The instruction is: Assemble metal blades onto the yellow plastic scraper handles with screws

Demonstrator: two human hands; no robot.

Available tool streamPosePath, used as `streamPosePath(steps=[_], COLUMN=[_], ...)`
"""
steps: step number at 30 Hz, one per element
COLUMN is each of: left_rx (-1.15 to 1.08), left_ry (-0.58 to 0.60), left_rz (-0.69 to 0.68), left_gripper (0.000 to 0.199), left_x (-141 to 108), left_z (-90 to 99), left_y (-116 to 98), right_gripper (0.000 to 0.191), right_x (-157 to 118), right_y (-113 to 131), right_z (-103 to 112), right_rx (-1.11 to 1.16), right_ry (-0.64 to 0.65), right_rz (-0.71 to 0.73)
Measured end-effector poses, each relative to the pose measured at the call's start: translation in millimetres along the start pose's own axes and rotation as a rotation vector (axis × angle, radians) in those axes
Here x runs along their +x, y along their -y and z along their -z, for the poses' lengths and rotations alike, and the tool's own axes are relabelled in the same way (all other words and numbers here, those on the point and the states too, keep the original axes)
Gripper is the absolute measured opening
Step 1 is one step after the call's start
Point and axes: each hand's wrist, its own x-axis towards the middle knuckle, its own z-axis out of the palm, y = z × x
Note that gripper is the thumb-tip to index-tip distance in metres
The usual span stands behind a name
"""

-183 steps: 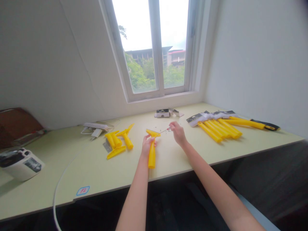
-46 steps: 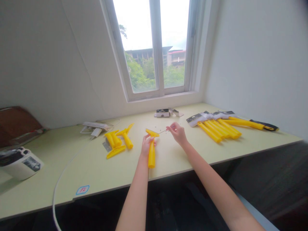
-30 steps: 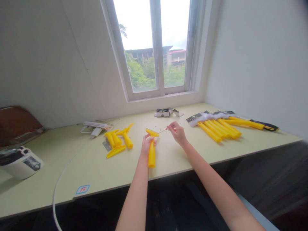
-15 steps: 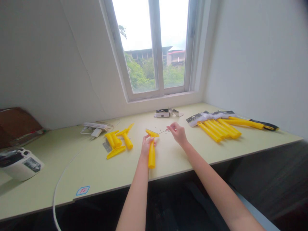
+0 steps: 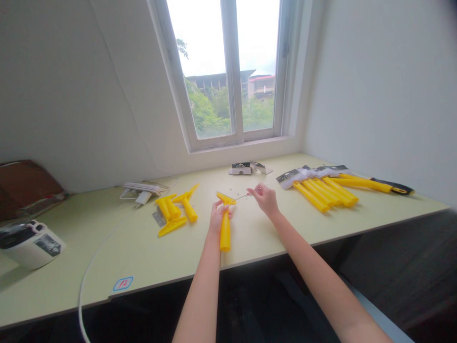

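Left hand (image 5: 219,218) wraps a yellow plastic scraper (image 5: 225,233), fingers closed around the neck just under its crossbar, handle pointing down toward the near edge of the pale green desk (image 5: 250,243). Scraper is held just above the desk, near the front edge, around mid-length. Right hand (image 5: 264,200) is pinched narrow on a thin metal pin (image 5: 242,196), exact kind too small to tell; its tip is just beside the scraper's crossbar, touching or not can't be told. Near front-left edge: blue-and-white sticker (image 5: 123,284), white cable (image 5: 93,257). Left of the hands: loose yellow scraper parts (image 5: 172,212) with a metal blade (image 5: 159,218). Right side: row of yellow handles (image 5: 321,193) with white-and-black packaging (image 5: 296,176), and a black-gripped handle (image 5: 392,187) by the right wall. Back edge: small cards (image 5: 241,168) under the window (image 5: 232,71). Left end: white appliance (image 5: 30,244), white cords and papers (image 5: 141,191), brown board (image 5: 24,188) in the far-left corner.
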Motion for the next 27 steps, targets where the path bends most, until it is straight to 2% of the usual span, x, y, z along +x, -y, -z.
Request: streamPosePath(steps=[4,9,13,27], left_rx=[0.004,-0.009,-0.023,-0.023], left_ry=[0.005,-0.036,-0.047,-0.046], left_rz=[0.0,-0.002,0.002,0.006], left_gripper=[0.042,0.042,0.041,0.039], left_x=[0.2,0.7,-0.2,-3.6], left_z=[0.0,-0.5,-1.4,-2.9], left_y=[0.0,-0.2,-0.9,-3.0], right_gripper=[0.036,0.022,0.02,0.032], right_x=[0.0,-0.1,-0.2,0.3], right_y=[-0.3,1.0,0.8,-2.0], right_z=[-0.8,-4.0,-4.2,-1.9], right_rx=[0.043,0.24,0.25,0.14], right_ry=[0.024,0.165,0.162,0.115], right_rz=[-0.006,0.067,0.083,0.034])
